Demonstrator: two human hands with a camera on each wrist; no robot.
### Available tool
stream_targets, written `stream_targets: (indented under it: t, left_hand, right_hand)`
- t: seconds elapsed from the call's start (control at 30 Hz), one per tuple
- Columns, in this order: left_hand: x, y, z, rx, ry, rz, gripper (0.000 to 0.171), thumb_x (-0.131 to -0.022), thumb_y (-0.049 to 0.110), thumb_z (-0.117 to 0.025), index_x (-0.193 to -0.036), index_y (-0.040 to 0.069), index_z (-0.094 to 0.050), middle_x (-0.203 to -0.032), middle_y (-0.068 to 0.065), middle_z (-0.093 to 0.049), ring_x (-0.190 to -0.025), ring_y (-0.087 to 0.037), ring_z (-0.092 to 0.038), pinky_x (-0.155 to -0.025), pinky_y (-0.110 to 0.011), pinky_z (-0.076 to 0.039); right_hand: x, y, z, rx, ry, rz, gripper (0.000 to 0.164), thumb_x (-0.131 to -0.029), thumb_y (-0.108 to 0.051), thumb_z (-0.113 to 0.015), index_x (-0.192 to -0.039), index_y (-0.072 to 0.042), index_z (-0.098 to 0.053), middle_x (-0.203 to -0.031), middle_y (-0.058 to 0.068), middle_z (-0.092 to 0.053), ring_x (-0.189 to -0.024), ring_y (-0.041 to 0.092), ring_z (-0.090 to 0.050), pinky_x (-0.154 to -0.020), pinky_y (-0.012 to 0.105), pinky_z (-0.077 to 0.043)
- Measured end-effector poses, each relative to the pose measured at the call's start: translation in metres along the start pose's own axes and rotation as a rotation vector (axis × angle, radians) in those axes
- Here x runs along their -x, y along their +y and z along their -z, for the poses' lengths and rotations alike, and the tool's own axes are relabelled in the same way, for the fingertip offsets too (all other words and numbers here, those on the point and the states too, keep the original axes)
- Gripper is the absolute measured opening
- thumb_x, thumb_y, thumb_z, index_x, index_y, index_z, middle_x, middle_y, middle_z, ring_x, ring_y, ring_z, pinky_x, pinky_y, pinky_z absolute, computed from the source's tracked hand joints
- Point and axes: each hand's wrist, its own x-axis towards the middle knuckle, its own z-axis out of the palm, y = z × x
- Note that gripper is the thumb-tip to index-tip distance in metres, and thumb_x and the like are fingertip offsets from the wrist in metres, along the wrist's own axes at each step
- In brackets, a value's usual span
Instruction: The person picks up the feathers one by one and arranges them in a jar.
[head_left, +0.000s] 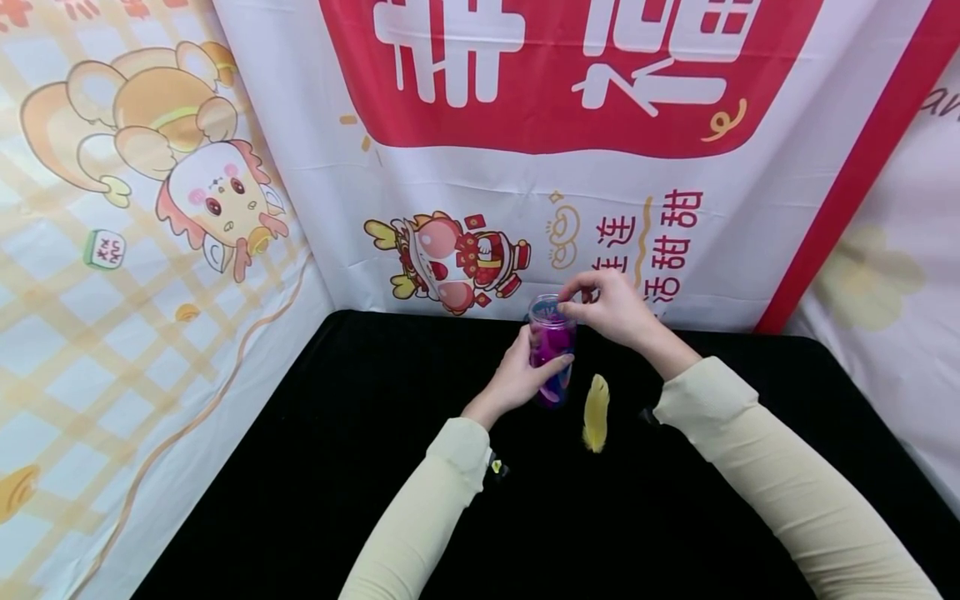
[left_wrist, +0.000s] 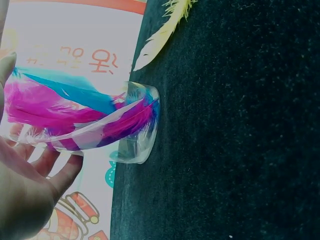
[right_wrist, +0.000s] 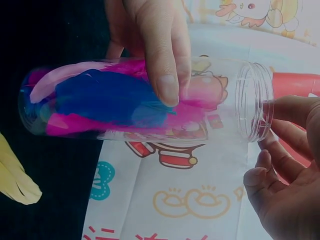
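Observation:
A clear, open-mouthed jar point(head_left: 552, 379) stands upright near the back of the black table. Inside it lie pink, blue and white feathers point(right_wrist: 110, 97). My left hand point(head_left: 516, 373) grips the jar around its middle, thumb across the near side. At the threaded mouth is my right hand point(head_left: 611, 308), its fingertips right at the rim. In the right wrist view that hand's point(right_wrist: 292, 175) fingers are loosely bent and no feather shows between them. One yellow feather point(head_left: 596, 414) lies on the table beside the jar.
A black cloth covers the table point(head_left: 360, 467). A printed white and red hanging point(head_left: 322, 208) rises just behind its back edge. On the left stands another printed cloth wall point(head_left: 150, 350). A small dark object point(head_left: 498, 467) shows by the left cuff.

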Motion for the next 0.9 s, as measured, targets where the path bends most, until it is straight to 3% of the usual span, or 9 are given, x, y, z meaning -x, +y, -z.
stream_targets:
  t: [0.4, 0.7, 0.9]
  left_hand:
    - [-0.002, 0.001, 0.0, -0.016, 0.003, -0.009, 0.072, -0.093, 0.052, -0.072, -0.147, 0.019, -0.036, -0.132, -0.002, -0.061, -0.112, -0.013, -0.065, -0.096, -0.038, -0.054]
    - [-0.002, 0.0, -0.001, -0.023, 0.005, -0.005, 0.074, -0.092, 0.054, -0.072, -0.146, 0.019, -0.036, -0.133, -0.002, -0.061, -0.114, -0.015, -0.064, -0.098, -0.04, -0.053]
    - [-0.001, -0.001, -0.001, -0.024, 0.002, -0.01, 0.075, -0.092, 0.054, -0.072, -0.147, 0.019, -0.036, -0.135, -0.003, -0.06, -0.117, -0.016, -0.063, -0.101, -0.041, -0.052]
  right_hand:
    - [0.001, -0.001, 0.007, -0.057, -0.037, 0.014, 0.009, -0.092, -0.014, -0.075, -0.099, -0.008, -0.077, -0.097, 0.008, -0.073, -0.085, 0.022, -0.059, -0.071, 0.036, -0.05]
    - [0.004, 0.001, 0.012, -0.086, -0.016, 0.008, 0.01, -0.092, -0.013, -0.077, -0.1, -0.006, -0.077, -0.093, 0.011, -0.072, -0.075, 0.022, -0.063, -0.058, 0.029, -0.055]
    - [0.009, 0.003, 0.015, -0.069, -0.011, 0.005, 0.01, -0.093, -0.016, -0.077, -0.099, -0.008, -0.077, -0.093, 0.008, -0.072, -0.081, 0.021, -0.063, -0.066, 0.032, -0.054]
